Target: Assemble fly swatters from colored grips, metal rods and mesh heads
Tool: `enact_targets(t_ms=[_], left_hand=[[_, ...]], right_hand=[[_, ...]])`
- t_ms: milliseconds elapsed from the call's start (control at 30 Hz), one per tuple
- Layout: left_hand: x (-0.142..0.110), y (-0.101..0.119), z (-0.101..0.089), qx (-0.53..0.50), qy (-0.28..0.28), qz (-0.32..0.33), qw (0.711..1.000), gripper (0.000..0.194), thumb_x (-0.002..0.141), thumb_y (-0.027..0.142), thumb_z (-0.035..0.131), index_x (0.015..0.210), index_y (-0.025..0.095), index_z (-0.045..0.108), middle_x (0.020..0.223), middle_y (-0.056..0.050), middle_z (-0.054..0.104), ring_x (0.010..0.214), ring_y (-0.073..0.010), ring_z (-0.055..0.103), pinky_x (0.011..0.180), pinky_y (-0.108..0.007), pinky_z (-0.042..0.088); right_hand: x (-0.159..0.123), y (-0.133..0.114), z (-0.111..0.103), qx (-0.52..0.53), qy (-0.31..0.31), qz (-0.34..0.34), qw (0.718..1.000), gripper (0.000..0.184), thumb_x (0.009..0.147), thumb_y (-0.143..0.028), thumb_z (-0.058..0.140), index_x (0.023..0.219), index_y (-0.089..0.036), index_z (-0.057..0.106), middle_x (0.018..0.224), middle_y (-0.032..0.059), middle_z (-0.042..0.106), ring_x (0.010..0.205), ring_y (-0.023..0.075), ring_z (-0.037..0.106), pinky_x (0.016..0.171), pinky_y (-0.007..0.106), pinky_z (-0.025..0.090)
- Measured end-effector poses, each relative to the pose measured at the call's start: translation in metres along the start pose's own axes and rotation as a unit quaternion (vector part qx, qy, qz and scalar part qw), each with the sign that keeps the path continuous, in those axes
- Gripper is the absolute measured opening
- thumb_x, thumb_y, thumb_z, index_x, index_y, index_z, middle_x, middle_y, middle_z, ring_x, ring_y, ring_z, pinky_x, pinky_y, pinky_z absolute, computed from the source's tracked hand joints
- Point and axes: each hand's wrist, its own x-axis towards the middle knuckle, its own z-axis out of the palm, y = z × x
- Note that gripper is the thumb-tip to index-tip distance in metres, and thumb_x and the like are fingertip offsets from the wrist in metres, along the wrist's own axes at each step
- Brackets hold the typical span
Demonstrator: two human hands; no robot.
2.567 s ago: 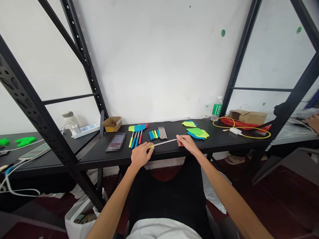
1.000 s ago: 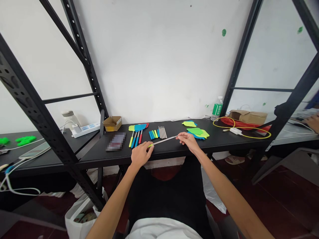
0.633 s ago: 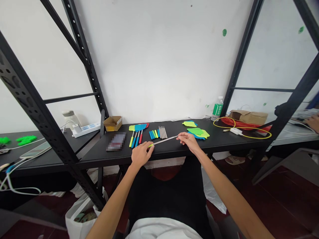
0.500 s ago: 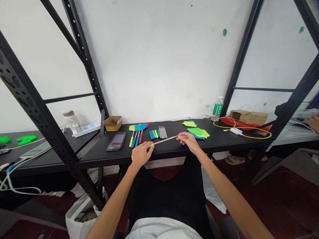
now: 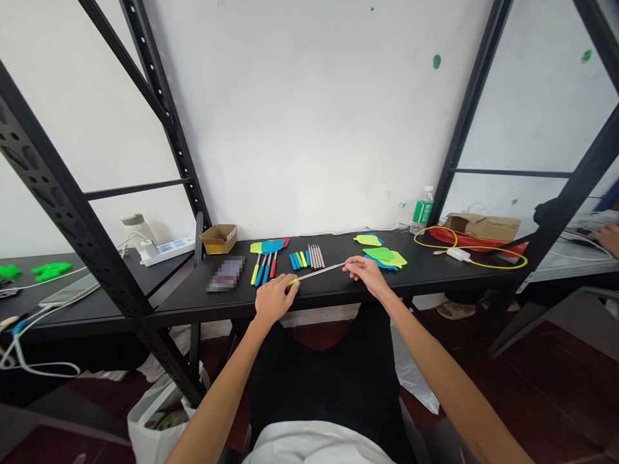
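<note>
My left hand [image 5: 275, 298] is closed round the yellow-green handle [image 5: 293, 282] of a thin metal rod [image 5: 320, 273], low over the table's front edge. My right hand [image 5: 362, 273] pinches the rod's other end between thumb and fingertips, the rest of its fingers loosely curled. Beyond the rod lie a row of short blue and yellow-green handles [image 5: 300, 260] and several bare metal rods [image 5: 316, 257]. To the left are assembled tools with flat coloured heads [image 5: 272, 247], metal shafts and coloured handles. Loose flat green, yellow and blue heads [image 5: 385, 258] are piled to the right, with more behind.
A small cardboard box [image 5: 219, 239] and a blurred-out phone-like rectangle [image 5: 226, 274] sit at the left of the black table [image 5: 188, 303]. At the right are a bottle [image 5: 422, 211], a yellow cable [image 5: 503, 265] and red material. Black metal posts [image 5: 169, 122] frame both sides.
Compared with 2.6 seconds ago, the rod's right end is slightly higher and the right hand's fingers have shifted on it. Over the last second the hands are almost still.
</note>
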Motion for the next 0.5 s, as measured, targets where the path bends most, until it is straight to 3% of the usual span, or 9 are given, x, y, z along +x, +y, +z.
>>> enact_targets(t_ms=[500], left_hand=[[0.0003,0.0010,-0.0010,-0.005,-0.007,-0.003,1.000,0.037,0.100,0.045,0.034,0.110,0.030,0.066,0.100,0.000,0.072,0.085,-0.0176,0.066,0.057,-0.026,0.033]], right_hand=[[-0.0007,-0.0004,-0.0004,-0.006,-0.003,0.003,1.000,0.026,0.075,-0.041,0.072,0.089,-0.019,0.068,0.084,0.0074,0.074,0.059,0.0136,0.055,0.052,0.026,0.041]])
